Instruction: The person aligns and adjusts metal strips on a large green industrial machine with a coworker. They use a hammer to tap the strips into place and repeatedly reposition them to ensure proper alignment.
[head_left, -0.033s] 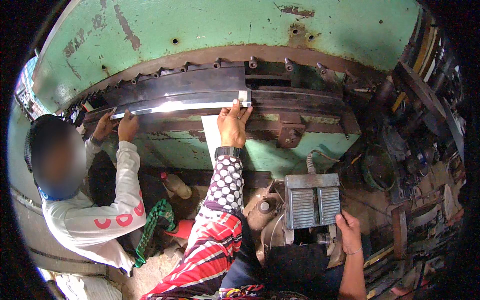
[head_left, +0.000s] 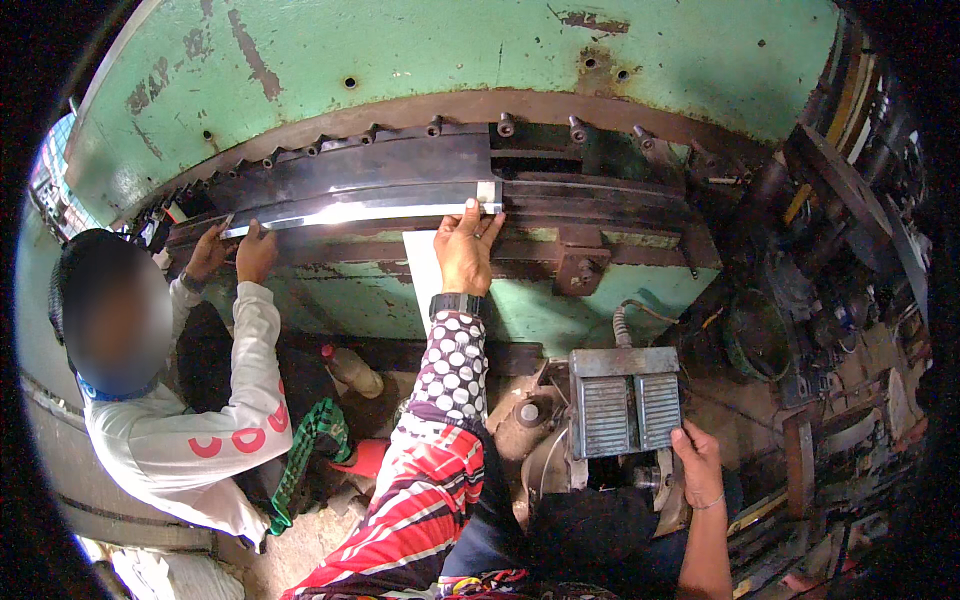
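Observation:
A long shiny metal strip lies along the bed of a green press brake, under its dark upper blade. My left hand pinches the strip's right end, thumb on top beside a small pale patch, with the other fingers partly hidden below. On the left, a co-worker's two hands hold the strip's other end. Low on the right, my right hand is closed at the right edge of a grey double foot pedal; its thumb rests on the edge and some fingers are hidden.
The co-worker sits close on my left. A white sheet hangs behind my left wrist. Bottles stand on the floor below the machine. A cable runs from the pedal. Metal scrap and bars crowd the right side.

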